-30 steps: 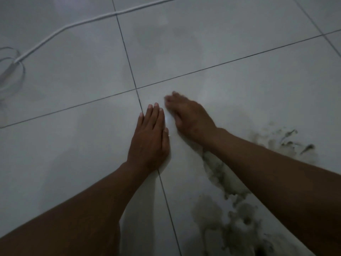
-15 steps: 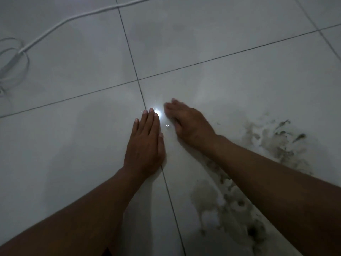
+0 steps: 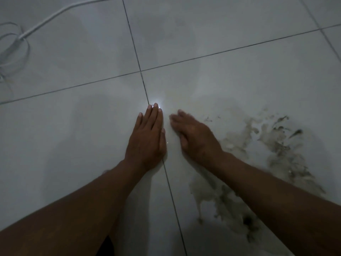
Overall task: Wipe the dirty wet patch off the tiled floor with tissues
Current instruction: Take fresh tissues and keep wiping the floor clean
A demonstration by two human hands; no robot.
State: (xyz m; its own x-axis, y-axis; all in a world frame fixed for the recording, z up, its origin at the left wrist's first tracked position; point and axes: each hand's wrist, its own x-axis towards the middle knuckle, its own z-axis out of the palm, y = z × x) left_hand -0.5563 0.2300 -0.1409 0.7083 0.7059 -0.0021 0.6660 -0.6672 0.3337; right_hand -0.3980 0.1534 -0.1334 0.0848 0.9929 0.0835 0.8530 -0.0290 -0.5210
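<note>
A dirty wet patch [image 3: 273,148] of grey smears and dark specks spreads over the white tiled floor [image 3: 203,34] at the right, running under and past my right forearm down to the lower right. My left hand [image 3: 147,139] lies flat, palm down, on the grout line at the centre, fingers together. My right hand [image 3: 195,137] lies flat beside it, fingers pointing left, just left of the patch. Neither hand holds anything. No tissue is in view.
A white cable [image 3: 53,14] runs from the top centre to the far left and ends in loose loops [image 3: 13,50] at the left edge. Dark grout lines cross just beyond my fingertips.
The view has tilted down, so the hands sit lower in the frame. Both hands stay flat on the floor side by side; more of the patch shows at the right.
</note>
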